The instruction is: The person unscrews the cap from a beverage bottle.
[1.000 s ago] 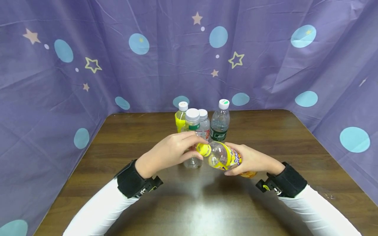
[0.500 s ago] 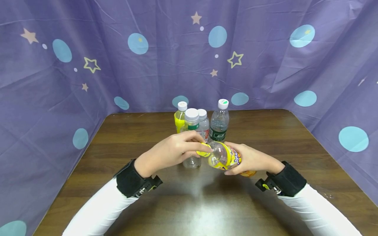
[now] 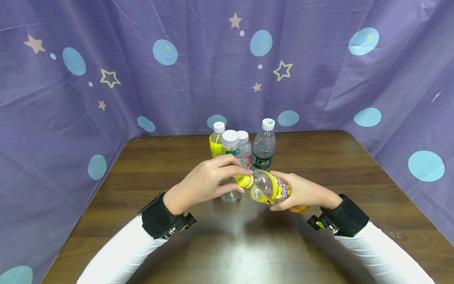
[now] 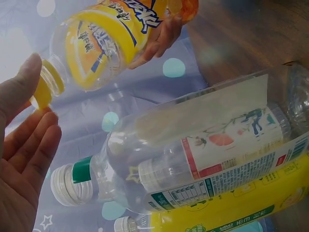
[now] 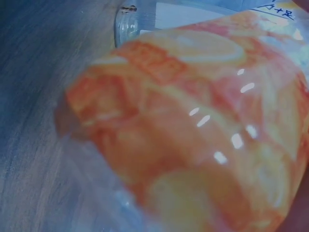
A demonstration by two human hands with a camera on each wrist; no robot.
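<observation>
My right hand (image 3: 301, 192) grips a clear bottle (image 3: 270, 188) with a yellow and orange label, tilted on its side with the neck pointing left, above the brown table (image 3: 319, 157). My left hand (image 3: 243, 180) pinches its yellow cap (image 3: 244, 181) between thumb and fingers. In the left wrist view the yellow cap (image 4: 40, 94) sits at the end of the threaded neck, with the left hand (image 4: 38, 105) around it and the bottle (image 4: 104, 46) above. The bottle's orange base (image 5: 193, 130) fills the right wrist view, where the right hand is hidden.
Several capped bottles stand just behind my hands: a yellow one (image 3: 215, 145), a clear one with a green band (image 3: 230, 145), one with a red-marked label (image 3: 245, 152) and one with a dark green label (image 3: 264, 149). Purple cloth walls (image 3: 71, 98) enclose the table.
My left fingers have shifted around the yellow cap, first covering it and now showing it again. The bottle and my right hand have hardly moved.
</observation>
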